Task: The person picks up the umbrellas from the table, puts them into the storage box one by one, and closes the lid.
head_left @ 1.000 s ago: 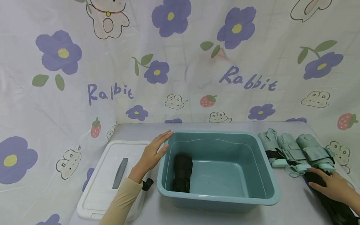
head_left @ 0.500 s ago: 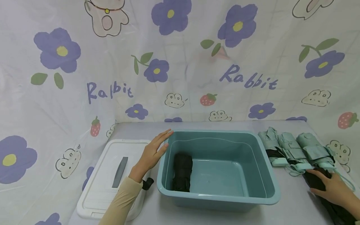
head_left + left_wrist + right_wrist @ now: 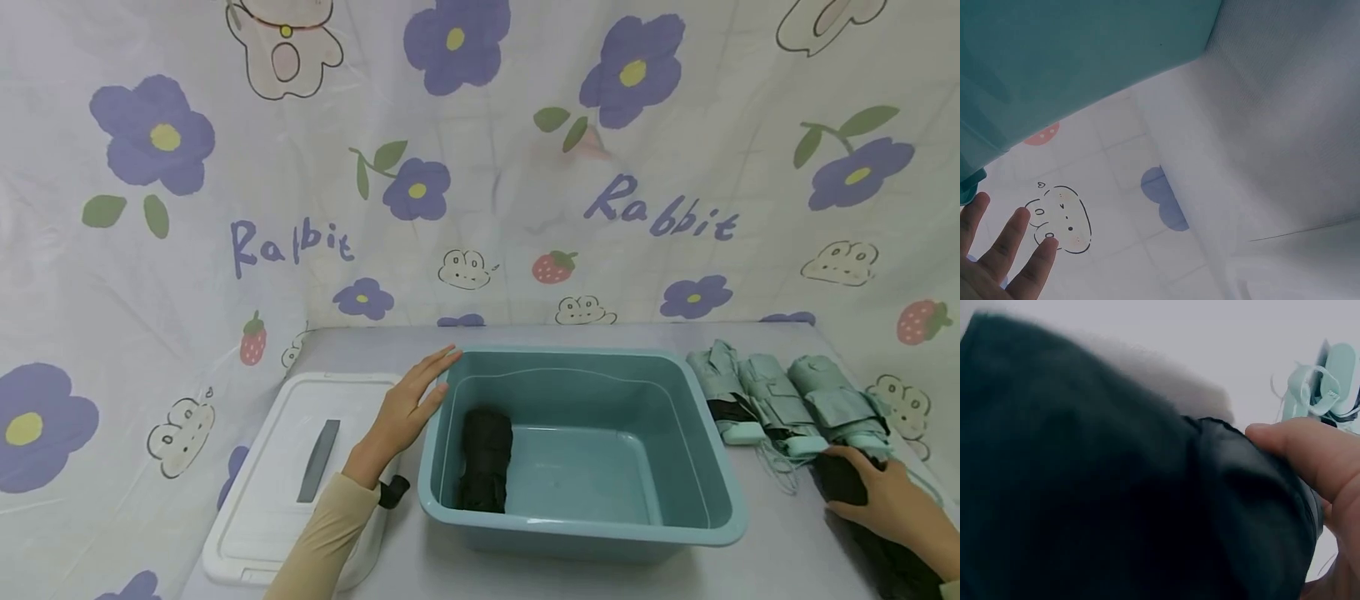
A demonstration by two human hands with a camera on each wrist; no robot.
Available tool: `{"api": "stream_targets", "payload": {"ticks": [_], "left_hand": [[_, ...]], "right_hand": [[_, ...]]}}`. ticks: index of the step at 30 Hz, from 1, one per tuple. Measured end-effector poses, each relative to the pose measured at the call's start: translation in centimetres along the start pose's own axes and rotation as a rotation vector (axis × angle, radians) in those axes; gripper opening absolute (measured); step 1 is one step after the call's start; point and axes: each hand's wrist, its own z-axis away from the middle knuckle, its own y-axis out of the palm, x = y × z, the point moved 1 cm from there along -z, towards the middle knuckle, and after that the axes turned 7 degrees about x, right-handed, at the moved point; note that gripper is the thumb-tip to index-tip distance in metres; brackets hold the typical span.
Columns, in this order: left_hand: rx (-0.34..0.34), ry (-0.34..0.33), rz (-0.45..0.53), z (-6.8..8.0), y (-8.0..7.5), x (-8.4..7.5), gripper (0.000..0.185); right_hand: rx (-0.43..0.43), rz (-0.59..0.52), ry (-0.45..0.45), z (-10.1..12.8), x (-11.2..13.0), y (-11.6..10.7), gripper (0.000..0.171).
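Note:
A blue-green plastic bin (image 3: pixel 585 527) stands mid-table in the head view. Straight fingers of my left hand (image 3: pixel 405 412) touch its back left rim. Inside, along the left wall, lies a black folded umbrella (image 3: pixel 486 460). At the far right my right hand (image 3: pixel 896 500) grips another black folded umbrella (image 3: pixel 842 479), thumb on the near side and fingers over the far side. In the right wrist view that dark fabric (image 3: pixel 1116 475) fills most of the picture, with the thumb pressed on its edge. Its near end runs under the arm, partly hidden.
Several pale green folded umbrellas (image 3: pixel 776 392) lie side by side right of the bin, handles toward me, thin cords (image 3: pixel 780 475) loose beside them. A white lid (image 3: pixel 247 517) with a grey handle (image 3: pixel 319 460) lies left, partly under the left arm.
My right hand has gone from lying over the black umbrella to curling its fingers and thumb around it. A pale cord nearby has shifted toward me. The left hand stays put.

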Motion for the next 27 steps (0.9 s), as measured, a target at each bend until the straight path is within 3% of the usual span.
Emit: {"api": "stream_targets", "payload": {"ticks": [5,13,27], "left_hand": [[-0.004,0.005,0.002,-0.1,0.0,-0.1,0.046],[-0.001,0.004,0.006,0.0,0.1,-0.2,0.046],[-0.007,-0.004,0.005,0.0,0.2,0.0,0.045]], "right_hand": [[0.043,-0.03,0.023,-0.1,-0.2,-0.5,0.082],[0.007,-0.075,-0.03,0.0,-0.2,-1.3,0.086],[-0.037,-0.087,-0.097,0.5,1.6,-3.9,0.065]]}}
